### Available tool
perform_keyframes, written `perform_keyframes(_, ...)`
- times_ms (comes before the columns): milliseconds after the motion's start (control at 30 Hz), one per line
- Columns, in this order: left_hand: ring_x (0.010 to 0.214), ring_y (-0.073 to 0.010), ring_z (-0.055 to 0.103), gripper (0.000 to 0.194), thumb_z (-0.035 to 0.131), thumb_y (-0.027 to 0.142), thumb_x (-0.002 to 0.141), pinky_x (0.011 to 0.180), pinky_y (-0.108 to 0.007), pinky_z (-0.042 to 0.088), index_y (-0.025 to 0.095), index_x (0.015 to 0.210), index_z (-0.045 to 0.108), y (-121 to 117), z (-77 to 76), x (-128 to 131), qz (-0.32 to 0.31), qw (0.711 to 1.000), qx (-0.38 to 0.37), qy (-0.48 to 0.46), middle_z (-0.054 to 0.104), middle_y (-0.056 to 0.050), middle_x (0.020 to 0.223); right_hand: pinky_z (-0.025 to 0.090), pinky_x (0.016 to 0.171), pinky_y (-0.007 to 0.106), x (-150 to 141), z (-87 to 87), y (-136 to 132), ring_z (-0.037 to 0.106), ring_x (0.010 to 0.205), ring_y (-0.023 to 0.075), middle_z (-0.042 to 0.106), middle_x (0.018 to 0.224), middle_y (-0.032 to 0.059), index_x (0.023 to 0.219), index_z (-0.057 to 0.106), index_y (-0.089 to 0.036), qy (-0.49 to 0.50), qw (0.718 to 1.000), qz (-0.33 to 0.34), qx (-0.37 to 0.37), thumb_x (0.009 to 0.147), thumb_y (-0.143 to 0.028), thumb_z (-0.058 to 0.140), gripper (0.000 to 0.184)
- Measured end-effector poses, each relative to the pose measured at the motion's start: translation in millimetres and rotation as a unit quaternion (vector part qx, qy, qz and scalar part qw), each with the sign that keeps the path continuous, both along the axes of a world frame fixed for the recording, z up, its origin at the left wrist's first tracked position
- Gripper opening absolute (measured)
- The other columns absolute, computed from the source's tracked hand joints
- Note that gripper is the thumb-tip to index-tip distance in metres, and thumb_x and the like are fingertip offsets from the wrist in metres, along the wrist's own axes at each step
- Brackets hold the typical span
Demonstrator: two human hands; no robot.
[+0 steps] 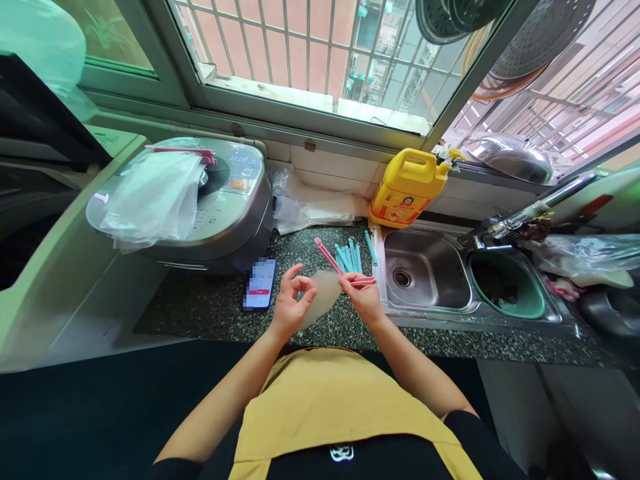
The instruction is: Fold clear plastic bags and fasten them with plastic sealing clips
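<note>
A person in a yellow apron [330, 400] works at a speckled dark stone table [215, 307]. The right hand [367, 303] pinches a long, slim pink plastic clip [329, 255], whose two arms stand apart at an angle, over the table near the sink. A translucent, thin plastic bag [323, 299] hangs between the hands, its upper edge by the right fingertips. The left hand [290, 307] is half curled, thumb and forefinger close together at the bag's other side; whether they grip it cannot be told.

Behind the hands lie several teal plastic clips [351, 257], one beside the rim of the stainless steel sink [425, 267]. A phone with a lit screen [260, 283] lies left of them. Further left, a grey rice cooker [240, 227] carries more clear bags [155, 193] and pink clips [185, 152].

The step in hand seems to be handling bag and open clip together. From this pose, controlled handling would call for flat film and a steady clip.
</note>
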State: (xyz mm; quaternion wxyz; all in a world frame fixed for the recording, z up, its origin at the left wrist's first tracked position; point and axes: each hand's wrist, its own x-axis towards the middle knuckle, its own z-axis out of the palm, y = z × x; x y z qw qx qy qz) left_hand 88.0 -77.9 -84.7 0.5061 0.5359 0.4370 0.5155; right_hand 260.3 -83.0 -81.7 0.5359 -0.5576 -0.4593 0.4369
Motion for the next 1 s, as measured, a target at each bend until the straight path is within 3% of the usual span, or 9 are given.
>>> perform_keyframes(67, 0.066, -0.0138, 0.056, 0.063, 0.074, 0.043, 0.063, 0.07, -0.027, 0.045, 0.019, 0.117, 0.051, 5, 0.9, 1, -0.047, 0.992, -0.098, -0.069, 0.06, 0.002, 0.069, 0.045, 0.053, 0.024, 0, 2.1, -1, 0.051, 0.054, 0.0099, 0.06, 0.06, -0.0004, 0.065, 0.061, -0.017, 0.005, 1.0, 0.001, 0.001, 0.069, -0.043, 0.067, 0.027)
perform_keyframes(133, 0.063, -0.0132, 0.054, 0.053, 0.078, 0.046, 0.056, 0.065, -0.025, 0.043, 0.015, 0.096, 0.062, 9, 2.8, 2, -0.085, 0.978, -0.171, -0.086, 0.059, 0.001, 0.065, 0.044, 0.055, 0.023, 1, 4.1, -2, 0.051, 0.054, 0.0094, 0.059, 0.06, -0.0009, 0.065, 0.06, -0.017, 0.003, 1.0, 0.002, 0.002, 0.069, -0.041, 0.067, 0.025)
perform_keyframes(200, 0.06, -0.0116, 0.051, 0.041, 0.078, 0.047, 0.054, 0.061, -0.023, 0.041, 0.013, 0.072, 0.064, 11, 5.0, 3, -0.077, 0.973, -0.201, -0.085, 0.059, 0.001, 0.062, 0.043, 0.054, 0.023, 1, 5.5, -3, 0.049, 0.054, 0.0091, 0.058, 0.06, -0.0012, 0.065, 0.06, -0.017, -0.014, 1.0, 0.007, 0.003, 0.07, -0.038, 0.065, 0.023)
perform_keyframes(267, 0.057, -0.01, 0.048, 0.037, 0.077, 0.046, 0.055, 0.059, -0.022, 0.038, 0.014, 0.062, 0.062, 11, 7.4, 4, -0.053, 0.975, -0.197, -0.087, 0.058, 0.001, 0.06, 0.041, 0.054, 0.023, 2, 7.0, -5, 0.048, 0.053, 0.0089, 0.056, 0.059, -0.0015, 0.064, 0.06, -0.017, -0.031, 0.999, 0.014, 0.005, 0.071, -0.037, 0.065, 0.022)
perform_keyframes(400, 0.057, -0.0101, 0.048, 0.031, 0.074, 0.043, 0.059, 0.057, -0.021, 0.038, 0.015, 0.061, 0.062, 9, 14.1, 4, -0.042, 0.981, -0.175, -0.069, 0.057, 0.002, 0.059, 0.043, 0.057, 0.024, 8, 13.0, -7, 0.051, 0.058, 0.0105, 0.057, 0.065, -0.0004, 0.068, 0.06, -0.018, -0.086, 0.995, 0.031, 0.044, 0.071, -0.034, 0.067, 0.018)
perform_keyframes(667, 0.058, -0.011, 0.049, 0.027, 0.068, 0.041, 0.064, 0.059, -0.021, 0.039, 0.015, 0.062, 0.06, 12, 24.8, 0, -0.011, 0.992, -0.12, -0.026, 0.057, 0.002, 0.06, 0.05, 0.062, 0.026, 25, 24.8, -15, 0.06, 0.074, 0.0146, 0.064, 0.084, 0.006, 0.095, 0.063, -0.018, -0.245, 0.945, 0.111, 0.185, 0.083, -0.025, 0.058, 0.015)
perform_keyframes(800, 0.056, -0.0103, 0.046, 0.027, 0.068, 0.041, 0.064, 0.056, -0.021, 0.036, 0.015, 0.061, 0.059, 14, 21.9, 0, -0.03, 0.992, -0.122, -0.027, 0.054, 0.003, 0.058, 0.052, 0.066, 0.028, 29, 25.0, -17, 0.063, 0.077, 0.0149, 0.067, 0.085, 0.0059, 0.106, 0.064, -0.021, -0.277, 0.926, 0.132, 0.22, 0.086, -0.017, 0.053, 0.024)
perform_keyframes(1000, 0.056, -0.01, 0.045, 0.029, 0.068, 0.043, 0.064, 0.055, -0.021, 0.036, 0.015, 0.062, 0.06, 15, 16.9, 5, -0.064, 0.987, -0.145, -0.035, 0.054, 0.002, 0.059, 0.055, 0.07, 0.029, 26, 22.2, -18, 0.065, 0.079, 0.0154, 0.07, 0.09, 0.0064, 0.119, 0.06, -0.024, -0.283, 0.919, 0.105, 0.253, 0.087, -0.018, 0.054, 0.033)
